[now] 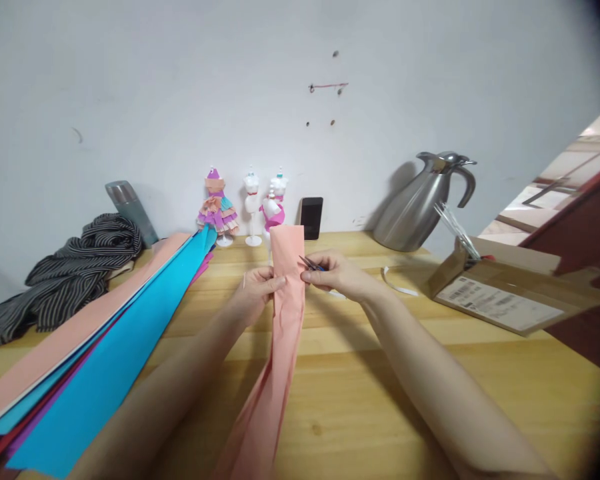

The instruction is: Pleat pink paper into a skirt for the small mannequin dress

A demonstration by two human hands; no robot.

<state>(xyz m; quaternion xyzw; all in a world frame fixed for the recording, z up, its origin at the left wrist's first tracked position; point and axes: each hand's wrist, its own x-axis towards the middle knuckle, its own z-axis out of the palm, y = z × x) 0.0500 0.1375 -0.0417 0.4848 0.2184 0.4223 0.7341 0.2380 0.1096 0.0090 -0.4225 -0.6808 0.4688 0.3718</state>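
Observation:
A long folded strip of peach crepe paper [289, 313] runs from the front edge of view up to the middle, its top end raised. My left hand [257, 291] pinches its left side, thumb lying on the front face. On the other side, my right hand [340, 275] is closed around a small pair of scissors [313, 265], whose dark blades point left at the paper's right edge. The fingers hide most of the scissor handles. Whether the right fingertips also grip the paper, I cannot tell.
Stacked coloured paper strips [145, 340] lie left, beside a striped cloth [90, 267] and a bottle [133, 212]. Small dress forms [253, 207], one in a ruffled paper dress [217, 207], and a phone [311, 218] stand behind. At right are a steel jug [420, 207] and a cardboard box [505, 303].

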